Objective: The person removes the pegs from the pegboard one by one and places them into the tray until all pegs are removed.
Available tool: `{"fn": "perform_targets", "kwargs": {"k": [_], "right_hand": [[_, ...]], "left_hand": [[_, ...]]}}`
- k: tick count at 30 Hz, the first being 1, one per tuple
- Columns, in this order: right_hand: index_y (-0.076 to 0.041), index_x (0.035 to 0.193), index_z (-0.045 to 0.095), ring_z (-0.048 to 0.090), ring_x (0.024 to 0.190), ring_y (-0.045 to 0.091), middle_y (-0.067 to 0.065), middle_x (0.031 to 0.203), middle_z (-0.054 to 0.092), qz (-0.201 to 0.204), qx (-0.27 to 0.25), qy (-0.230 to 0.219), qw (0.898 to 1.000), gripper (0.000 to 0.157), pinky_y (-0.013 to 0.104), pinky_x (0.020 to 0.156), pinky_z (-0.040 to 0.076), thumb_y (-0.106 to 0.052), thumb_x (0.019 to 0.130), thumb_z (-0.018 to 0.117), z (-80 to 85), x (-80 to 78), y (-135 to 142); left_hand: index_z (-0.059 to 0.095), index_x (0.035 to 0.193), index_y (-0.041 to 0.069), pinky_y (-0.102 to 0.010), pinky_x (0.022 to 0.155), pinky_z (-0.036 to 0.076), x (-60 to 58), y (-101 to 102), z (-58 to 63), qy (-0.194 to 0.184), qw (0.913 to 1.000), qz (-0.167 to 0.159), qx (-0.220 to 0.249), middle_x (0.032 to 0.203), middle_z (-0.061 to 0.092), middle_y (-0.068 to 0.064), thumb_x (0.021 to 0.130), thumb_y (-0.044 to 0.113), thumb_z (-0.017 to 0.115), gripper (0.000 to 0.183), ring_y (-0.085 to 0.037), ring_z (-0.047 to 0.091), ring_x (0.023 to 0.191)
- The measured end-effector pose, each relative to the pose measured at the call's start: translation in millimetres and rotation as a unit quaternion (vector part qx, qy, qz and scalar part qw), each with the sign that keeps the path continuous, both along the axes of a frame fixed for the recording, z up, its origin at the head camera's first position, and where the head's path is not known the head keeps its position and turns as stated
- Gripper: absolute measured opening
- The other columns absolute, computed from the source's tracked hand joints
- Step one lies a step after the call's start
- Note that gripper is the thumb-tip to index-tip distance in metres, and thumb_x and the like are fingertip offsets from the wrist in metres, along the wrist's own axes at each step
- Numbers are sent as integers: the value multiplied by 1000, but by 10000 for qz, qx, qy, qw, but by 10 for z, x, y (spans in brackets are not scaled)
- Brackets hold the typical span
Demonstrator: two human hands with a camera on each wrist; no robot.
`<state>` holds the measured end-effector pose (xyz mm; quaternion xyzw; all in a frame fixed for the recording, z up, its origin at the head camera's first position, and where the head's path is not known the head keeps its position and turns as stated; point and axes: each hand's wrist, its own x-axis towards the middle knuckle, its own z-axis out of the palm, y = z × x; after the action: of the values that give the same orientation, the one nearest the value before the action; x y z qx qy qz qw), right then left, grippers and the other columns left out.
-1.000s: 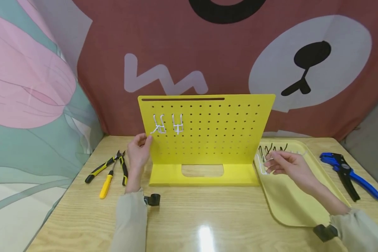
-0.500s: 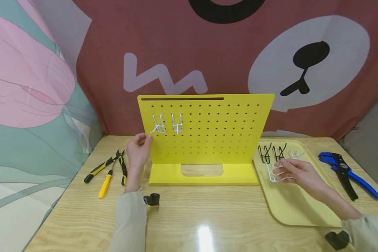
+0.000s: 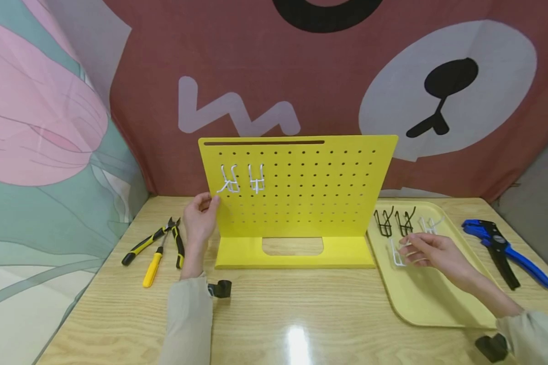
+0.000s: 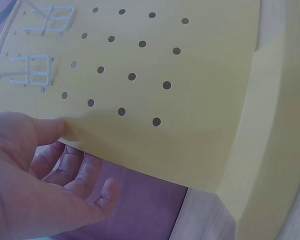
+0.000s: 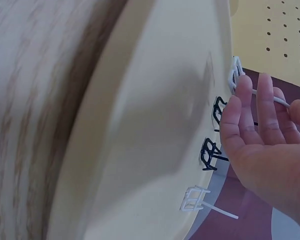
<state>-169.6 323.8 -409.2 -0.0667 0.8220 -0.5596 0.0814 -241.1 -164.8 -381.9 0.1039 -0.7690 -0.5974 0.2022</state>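
Note:
My left hand [image 3: 201, 221] grips the left edge of the yellow pegboard [image 3: 319, 213]. In the left wrist view, its thumb lies on the board's front and the other fingers are behind the edge. Two white wire hooks, a left one [image 3: 230, 180] and a right one [image 3: 257, 180], hang in the board's upper left. Above the yellow tray [image 3: 420, 317], my right hand [image 3: 434, 253] pinches another white wire hook [image 3: 396, 253] by its prong [image 5: 281, 101]. Two black hooks [image 3: 384, 223] [image 5: 209, 153] and one white hook [image 5: 194, 198] lie at the tray's far end.
Left of the board lie yellow-and-black pliers [image 3: 147, 246] and a yellow-handled screwdriver [image 3: 152, 268]. A blue-and-black wire stripper [image 3: 500, 246] lies right of the tray. A patterned cloth [image 3: 255, 66] hangs behind the wooden table [image 3: 265, 324].
My right hand has moved right and slightly nearer with the white hook, away from the tray's left rim, uncovering the black hooks. The left hand stays on the board.

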Motion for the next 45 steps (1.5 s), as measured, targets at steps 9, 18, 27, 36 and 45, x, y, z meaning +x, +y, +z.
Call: {"fn": "perform_targets", "kwargs": {"k": [9, 18, 27, 36, 45], "right_hand": [[3, 108, 63, 68, 77, 15, 3, 90, 72, 315, 17, -57, 9995, 32, 30, 65, 56, -20, 104, 42, -84, 0, 39], [0, 113, 61, 69, 80, 18, 5, 92, 71, 349, 2, -248, 9991, 31, 32, 67, 56, -22, 104, 42, -95, -2, 26], [1, 124, 55, 68, 72, 20, 11, 82, 70, -163, 410, 822, 9956, 31, 32, 65, 56, -20, 103, 47, 35, 112, -256], [0, 113, 63, 67, 70, 12, -1, 80, 71, -607, -90, 2071, 9764, 19, 25, 61, 54, -6, 97, 55, 200, 153, -977], [6, 111, 62, 67, 73, 15, 14, 85, 70, -122, -687, 1796, 9813, 22, 31, 67, 56, -10, 97, 57, 284, 5, -1636]], "left_hand": [[62, 113, -6, -33, 86, 48, 10, -4, -1, -73, 9999, -73, 87, 108, 63, -23, 94, 14, 62, 28, -27, 60, 99], [62, 114, -6, -33, 87, 48, 9, -7, 4, -62, 9998, -108, 135, 107, 63, -22, 94, 13, 62, 28, -26, 59, 99], [62, 114, -6, -34, 88, 48, 17, -10, -2, -118, 9998, -117, 131, 108, 63, -22, 94, 14, 62, 29, -27, 59, 100], [62, 114, -6, -32, 87, 47, 15, -4, 13, -121, 9997, -149, 137, 107, 62, -21, 94, 15, 61, 28, -25, 58, 99], [63, 112, -4, -27, 81, 47, 23, -7, 12, -61, 9999, -55, 82, 104, 63, -20, 93, 15, 63, 27, -24, 59, 96]]}}
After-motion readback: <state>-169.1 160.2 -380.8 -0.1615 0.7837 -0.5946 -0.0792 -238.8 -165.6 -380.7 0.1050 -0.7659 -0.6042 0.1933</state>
